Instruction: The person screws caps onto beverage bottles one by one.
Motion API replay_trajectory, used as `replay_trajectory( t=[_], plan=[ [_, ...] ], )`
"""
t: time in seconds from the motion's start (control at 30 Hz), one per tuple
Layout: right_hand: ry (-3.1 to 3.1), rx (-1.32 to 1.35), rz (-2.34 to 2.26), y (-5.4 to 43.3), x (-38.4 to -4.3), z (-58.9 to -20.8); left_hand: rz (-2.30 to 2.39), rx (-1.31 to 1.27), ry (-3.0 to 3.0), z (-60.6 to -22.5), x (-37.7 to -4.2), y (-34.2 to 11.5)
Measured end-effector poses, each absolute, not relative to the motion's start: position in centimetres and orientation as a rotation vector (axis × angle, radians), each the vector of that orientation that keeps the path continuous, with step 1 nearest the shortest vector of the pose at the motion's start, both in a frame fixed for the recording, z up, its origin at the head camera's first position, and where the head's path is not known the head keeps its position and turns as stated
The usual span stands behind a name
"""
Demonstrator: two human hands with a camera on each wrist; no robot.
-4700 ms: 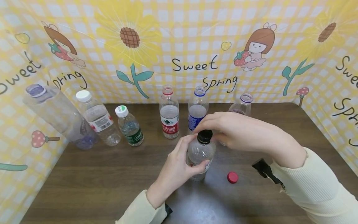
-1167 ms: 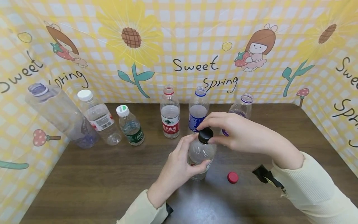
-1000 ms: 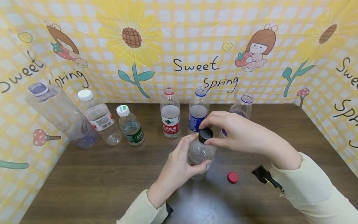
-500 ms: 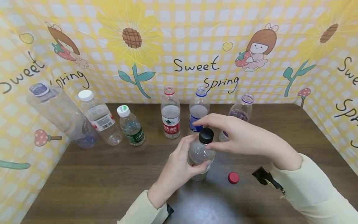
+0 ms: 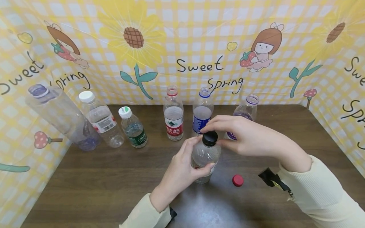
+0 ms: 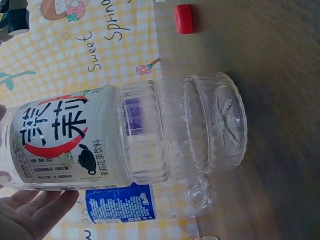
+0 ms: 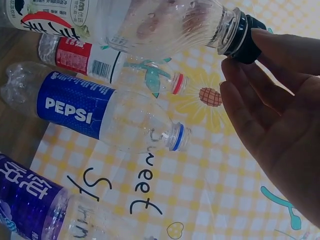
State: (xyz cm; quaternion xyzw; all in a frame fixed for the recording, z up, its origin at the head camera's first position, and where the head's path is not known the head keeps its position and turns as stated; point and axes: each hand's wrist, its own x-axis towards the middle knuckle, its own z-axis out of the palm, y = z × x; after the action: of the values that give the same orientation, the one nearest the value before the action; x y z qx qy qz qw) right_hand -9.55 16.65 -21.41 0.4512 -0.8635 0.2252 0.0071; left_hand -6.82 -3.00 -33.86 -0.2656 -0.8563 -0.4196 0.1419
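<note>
A clear plastic bottle (image 5: 206,155) stands on the table, a white label with red and black marks round it (image 6: 65,137). My left hand (image 5: 183,166) grips its body, thumb on the near side and fingers on the far side. On the bottle's neck sits a black cap (image 5: 210,138). In the right wrist view, the thumb of my right hand (image 7: 285,95) lies on one side of this cap and fingertips on the other, pinching it. To the right of the bottle lies a loose red cap (image 5: 238,180).
Behind the hands stand open bottles: a red-labelled one (image 5: 173,123), a blue Pepsi bottle (image 5: 201,118) and a purple-labelled one (image 5: 245,110). On the left are a large bottle (image 5: 62,117), a white-capped bottle (image 5: 101,118) and a small green-labelled bottle (image 5: 134,131). A patterned cloth (image 5: 188,38) hangs behind.
My right hand's fingers turned on the black cap, came slightly away half a second ago, and are now back round it. The left hand and bottle have stayed in place.
</note>
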Motion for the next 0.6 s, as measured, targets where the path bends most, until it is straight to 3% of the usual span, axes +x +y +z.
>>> replay_trajectory(
  t=[0.6],
  plan=[
    [-2.736, 1.265, 0.696, 16.57, -9.46, -21.37, -1.239, -0.769, -2.478, -33.89, -6.85, -2.98]
  ],
)
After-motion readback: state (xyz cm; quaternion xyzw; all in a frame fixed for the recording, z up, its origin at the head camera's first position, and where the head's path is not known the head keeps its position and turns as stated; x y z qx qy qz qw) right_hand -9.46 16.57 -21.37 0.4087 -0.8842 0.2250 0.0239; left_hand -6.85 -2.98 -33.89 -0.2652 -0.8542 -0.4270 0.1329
